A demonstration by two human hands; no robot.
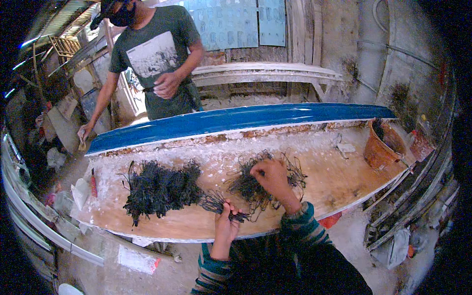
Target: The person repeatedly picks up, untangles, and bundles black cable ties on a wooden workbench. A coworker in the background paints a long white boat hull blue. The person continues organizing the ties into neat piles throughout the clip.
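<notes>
My left hand (226, 227) is closed around a small bunch of thin black looped strands (212, 200), held low over the near edge of the wooden table. To its right, my right hand (273, 178) hovers over a loose, tangled heap of the same black strands (244, 186). Its thumb and fingers are drawn together; whether a strand lies between them is too small to tell. Left of both hands lies a larger pile of black strands in thick, stacked bundles (162, 190).
A long blue board (246, 117) stands along the table's far side. White dust and flakes cover the tabletop (324, 182). An orange-brown bucket (381, 147) sits at the right end, a red-handled tool (93, 183) at the left. Another person (152, 59) stands beyond, touching the board's left end.
</notes>
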